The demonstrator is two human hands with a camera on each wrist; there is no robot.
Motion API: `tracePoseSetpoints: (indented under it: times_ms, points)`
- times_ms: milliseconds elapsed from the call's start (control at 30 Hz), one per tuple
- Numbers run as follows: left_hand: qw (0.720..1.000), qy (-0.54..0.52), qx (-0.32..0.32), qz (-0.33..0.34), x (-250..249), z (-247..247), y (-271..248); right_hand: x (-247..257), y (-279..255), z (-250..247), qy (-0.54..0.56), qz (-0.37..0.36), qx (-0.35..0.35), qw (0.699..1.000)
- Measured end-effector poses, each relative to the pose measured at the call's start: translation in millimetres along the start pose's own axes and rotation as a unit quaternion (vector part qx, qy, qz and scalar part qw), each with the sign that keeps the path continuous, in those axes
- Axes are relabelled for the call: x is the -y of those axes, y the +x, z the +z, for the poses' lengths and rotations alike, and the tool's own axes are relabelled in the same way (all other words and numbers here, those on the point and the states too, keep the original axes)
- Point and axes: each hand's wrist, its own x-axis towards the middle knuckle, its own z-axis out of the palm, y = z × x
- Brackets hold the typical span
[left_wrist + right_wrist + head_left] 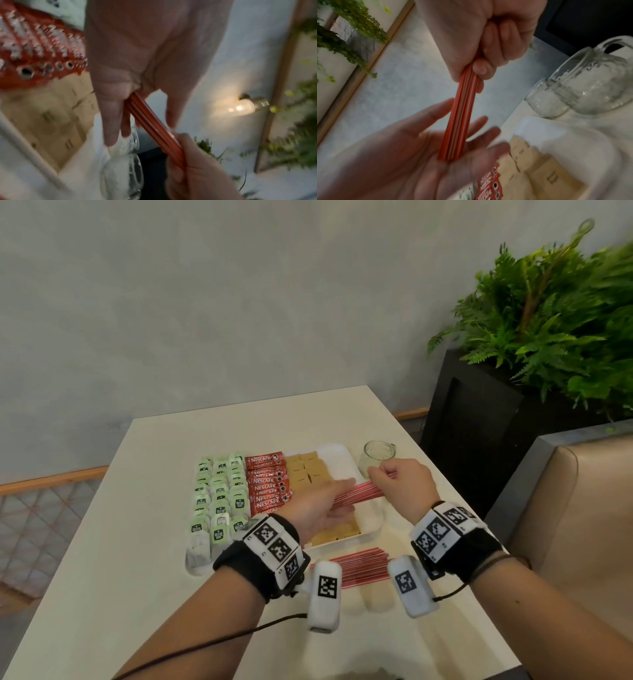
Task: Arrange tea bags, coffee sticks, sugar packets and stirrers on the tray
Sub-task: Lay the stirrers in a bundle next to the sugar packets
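Observation:
A white tray [337,457] holds rows of green tea bags [219,498], red coffee sticks [269,484] and brown sugar packets [306,470]. Above its right part I hold a bundle of red stirrers [359,494] between both hands. My right hand [380,474] grips the bundle's right end in curled fingers [496,40]. My left hand [322,505] lies flat with straight fingers, and the bundle's other end [450,152] butts into its palm. A second pile of red stirrers [349,566] lies on the table in front of the tray.
An empty glass cup [376,458] stands just right of the tray, close to my right hand. The white table [137,577] ends at a grey wall. A black planter with ferns [479,422] and a beige seat [582,508] are to the right.

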Motion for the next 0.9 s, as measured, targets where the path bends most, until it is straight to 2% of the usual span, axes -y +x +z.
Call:
tracePoseSetpoints:
  times_ms: [33,100,133,167,267,367,433,500,567,633,733,767,833,900]
  points:
    - [0.990,0.135,0.034,0.017,2,-3,0,-2,4,-4,-0.010,-0.003,0.021,1.000]
    - [0.930,0.351,0.089,0.064,5,-5,-1,-4,10,-11,-0.027,-0.003,0.072,0.997]
    - [0.908,0.401,0.096,0.080,7,-4,0,-4,12,-13,-0.032,0.000,0.095,0.995]
    - [0.899,0.418,0.095,0.087,7,-3,0,-2,13,-13,-0.035,0.002,0.112,0.993]
    - [0.934,0.333,0.115,0.062,10,7,0,6,12,-15,-0.022,0.010,0.149,0.989]
    - [0.944,0.305,0.107,0.061,15,11,0,11,9,-21,0.025,0.031,0.157,0.987]
    - [0.958,0.263,0.099,0.054,17,12,-1,8,11,-25,0.053,0.036,0.100,0.993]
    - [0.972,0.209,0.098,0.036,20,10,0,3,12,-25,0.131,0.036,0.043,0.990]
    - [0.977,0.190,0.095,0.031,20,10,0,-2,10,-23,0.200,0.019,0.058,0.978]
    - [0.977,0.188,0.094,0.033,20,10,0,-1,6,-19,0.202,-0.011,0.119,0.972]
    - [0.976,0.190,0.094,0.038,18,11,-1,3,2,-15,0.232,0.000,0.217,0.948]
    - [0.976,0.190,0.095,0.040,18,12,-1,3,3,-16,0.233,-0.005,0.217,0.948]
    - [0.976,0.190,0.097,0.038,18,13,0,2,7,-18,0.221,-0.010,0.157,0.962]
    - [0.977,0.190,0.097,0.033,18,13,0,0,12,-19,0.220,0.024,0.136,0.966]
